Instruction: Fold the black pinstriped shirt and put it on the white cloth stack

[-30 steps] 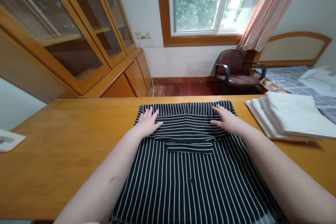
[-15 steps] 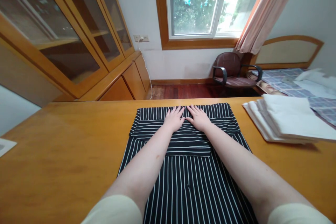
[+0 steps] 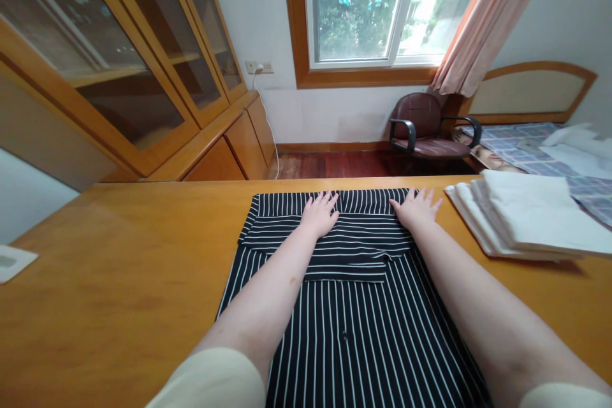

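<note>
A black garment with white stripes [image 3: 354,312] lies spread on the wooden table, its far part folded over so the stripes there run crosswise. My left hand [image 3: 319,215] rests flat on the folded part near its far edge, fingers spread. At the garment's far right corner, my right hand [image 3: 415,207] lies with fingers apart, partly past the cloth's edge. Neither hand grips the cloth. The near end of the garment runs out of view at the bottom.
A stack of folded white cloths [image 3: 526,213] sits on the table [image 3: 119,293] to the right. A flat white object [image 3: 16,262] is at the left edge. Beyond the table stand a brown armchair [image 3: 425,124], a bed [image 3: 540,140] and a glass-door cabinet [image 3: 191,115].
My right hand has slid right along the far edge, from the middle to the garment's right corner. My left hand has stayed in place on the cloth.
</note>
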The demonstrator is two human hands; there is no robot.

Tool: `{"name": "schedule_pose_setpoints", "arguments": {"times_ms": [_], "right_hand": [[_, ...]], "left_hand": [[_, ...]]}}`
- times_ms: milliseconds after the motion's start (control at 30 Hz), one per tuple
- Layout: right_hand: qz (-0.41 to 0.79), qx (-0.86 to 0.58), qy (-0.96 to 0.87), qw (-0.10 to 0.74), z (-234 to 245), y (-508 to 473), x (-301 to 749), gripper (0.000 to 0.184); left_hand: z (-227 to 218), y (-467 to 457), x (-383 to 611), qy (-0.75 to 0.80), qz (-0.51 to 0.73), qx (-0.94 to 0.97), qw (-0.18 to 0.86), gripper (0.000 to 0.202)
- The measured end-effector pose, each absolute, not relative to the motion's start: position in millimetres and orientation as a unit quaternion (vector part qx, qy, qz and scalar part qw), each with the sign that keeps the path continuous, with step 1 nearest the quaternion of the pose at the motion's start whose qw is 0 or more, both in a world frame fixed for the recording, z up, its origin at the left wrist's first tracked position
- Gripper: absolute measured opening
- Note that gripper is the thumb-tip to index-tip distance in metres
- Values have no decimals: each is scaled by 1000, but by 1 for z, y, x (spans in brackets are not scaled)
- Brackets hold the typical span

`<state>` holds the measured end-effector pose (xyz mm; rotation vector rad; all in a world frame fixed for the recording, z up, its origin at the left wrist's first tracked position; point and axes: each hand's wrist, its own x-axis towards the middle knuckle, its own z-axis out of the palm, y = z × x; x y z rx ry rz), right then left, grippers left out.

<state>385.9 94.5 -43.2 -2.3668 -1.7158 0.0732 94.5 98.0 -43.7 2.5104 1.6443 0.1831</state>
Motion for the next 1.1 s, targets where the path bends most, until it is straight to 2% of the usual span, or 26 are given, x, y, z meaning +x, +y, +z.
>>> {"name": "schedule_pose_setpoints", "arguments": {"times_ms": [100, 200, 267, 367, 467, 533, 700, 900, 1100], "right_hand": [[-8, -749, -644, 157, -29, 95, 345, 81], [70, -606, -777, 155, -23, 93, 292, 67], [116, -579, -797, 129, -27, 89, 265, 62], [90, -591, -796, 95, -39, 82, 248, 63], [70, -601, -793, 78, -46, 79, 248, 68], [67, -600, -794, 72, -45, 80, 250, 70], [68, -604, -791, 66, -44, 81, 249, 70], [68, -602, -792, 71, -46, 82, 249, 72], [68, -608, -788, 71, -47, 84, 249, 72]], "left_hand": [[-45, 98, 95, 548, 57, 832, 73, 61], [-46, 99, 95, 550, 63, 829, 80, 68], [-45, 102, 94, 554, 64, 825, 90, 72], [-41, 111, 86, 545, 43, 826, 137, 74], [-35, 119, 64, 520, 31, 835, 179, 64], [-33, 121, 43, 532, 29, 833, 151, 60], [-35, 126, -20, 641, 11, 765, 58, 63], [-37, 134, -67, 724, -11, 688, 48, 68], [-40, 136, -68, 725, -10, 688, 34, 69]]}}
